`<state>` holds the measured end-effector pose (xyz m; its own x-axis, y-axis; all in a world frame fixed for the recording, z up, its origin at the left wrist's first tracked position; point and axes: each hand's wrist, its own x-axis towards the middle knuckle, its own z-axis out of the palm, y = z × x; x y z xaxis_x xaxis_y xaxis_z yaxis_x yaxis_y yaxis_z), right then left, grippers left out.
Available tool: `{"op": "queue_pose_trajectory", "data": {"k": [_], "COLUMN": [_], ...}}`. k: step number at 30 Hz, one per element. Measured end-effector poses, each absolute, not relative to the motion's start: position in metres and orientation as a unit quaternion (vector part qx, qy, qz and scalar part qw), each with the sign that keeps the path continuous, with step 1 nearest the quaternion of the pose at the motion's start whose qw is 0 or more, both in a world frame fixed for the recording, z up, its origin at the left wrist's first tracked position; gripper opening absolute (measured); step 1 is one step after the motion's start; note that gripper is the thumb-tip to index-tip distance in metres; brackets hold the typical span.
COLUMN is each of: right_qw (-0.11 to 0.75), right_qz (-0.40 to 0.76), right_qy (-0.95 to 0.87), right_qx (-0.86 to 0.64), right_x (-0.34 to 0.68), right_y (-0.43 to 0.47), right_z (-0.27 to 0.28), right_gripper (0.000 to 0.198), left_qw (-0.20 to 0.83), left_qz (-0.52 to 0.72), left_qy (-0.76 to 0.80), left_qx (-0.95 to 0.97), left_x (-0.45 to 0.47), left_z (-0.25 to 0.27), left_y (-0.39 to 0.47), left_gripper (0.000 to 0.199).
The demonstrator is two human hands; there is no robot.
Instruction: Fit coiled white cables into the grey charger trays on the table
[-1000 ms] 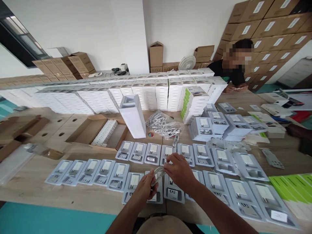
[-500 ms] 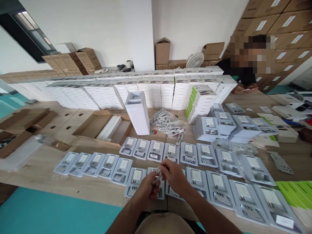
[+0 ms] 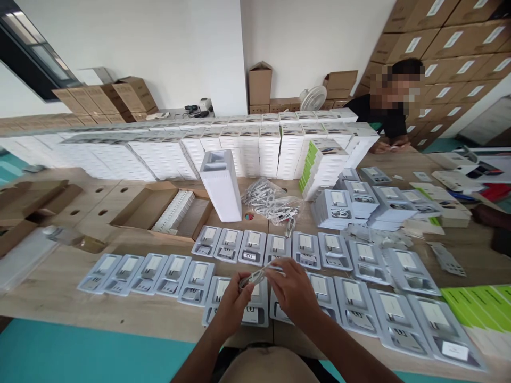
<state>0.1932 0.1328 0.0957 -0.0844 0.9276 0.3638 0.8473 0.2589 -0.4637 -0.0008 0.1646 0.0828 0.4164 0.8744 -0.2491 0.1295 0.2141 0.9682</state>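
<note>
Between my two hands is a bundled white cable (image 3: 254,277), held above the front row of grey plastic trays. My left hand (image 3: 235,299) is closed around the coiled part. The fingers of my right hand (image 3: 290,286) pinch the cable's other end. Below and around them, trays such as this one (image 3: 353,298) each carry a white rectangular piece in the upper compartment and small printed cards in the lower one. Behind the trays lies a clear plastic bag of similar white cables (image 3: 271,199), with one loose cable (image 3: 290,227) at its front edge.
A tall stack of trays (image 3: 221,186) stands beside an open carton (image 3: 131,210) of white pieces. White boxes (image 3: 269,154) form a wall along the back. Filled trays (image 3: 337,210) are piled at right, green boxes (image 3: 475,306) lie front right. Another person (image 3: 383,117) sits at far right.
My hands have drawn slightly apart, stretching the cable bundle out between them. My right hand has shifted a little right. The view has moved slightly too.
</note>
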Motion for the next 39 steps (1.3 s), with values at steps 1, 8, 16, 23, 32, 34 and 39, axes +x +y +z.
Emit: {"op": "queue_pose_trajectory", "data": {"k": [1, 8, 16, 23, 32, 34, 39], "right_qw": [0.327, 0.335, 0.344, 0.243, 0.214, 0.216, 0.327], "right_qz": [0.079, 0.364, 0.275, 0.114, 0.178, 0.2, 0.322], "right_qy": [-0.719, -0.664, -0.683, -0.741, -0.69, -0.671, -0.581], "right_qx": [-0.608, -0.561, -0.582, -0.616, -0.668, -0.681, -0.672], "right_x": [0.197, 0.206, 0.199, 0.187, 0.19, 0.193, 0.186], "right_y": [0.133, 0.143, 0.14, 0.131, 0.133, 0.138, 0.147], "right_z": [0.097, 0.097, 0.088, 0.098, 0.093, 0.094, 0.085], "right_gripper": [0.029, 0.017, 0.016, 0.02, 0.013, 0.009, 0.009], "left_qw": [0.595, 0.546, 0.604, 0.393, 0.387, 0.381, 0.373], "left_qz": [0.288, 0.281, 0.154, 0.166, 0.117, 0.109, 0.107], "left_qy": [0.457, 0.436, 0.447, 0.531, 0.519, 0.525, 0.522], "left_qx": [0.595, 0.658, 0.642, 0.732, 0.753, 0.753, 0.759], "left_x": [-0.003, -0.001, 0.004, 0.007, 0.006, 0.007, 0.011], "left_z": [0.087, 0.107, 0.101, 0.09, 0.078, 0.074, 0.064], "left_y": [0.164, 0.162, 0.172, 0.182, 0.185, 0.184, 0.179], "left_gripper": [0.042, 0.041, 0.033, 0.022, 0.023, 0.021, 0.024]}}
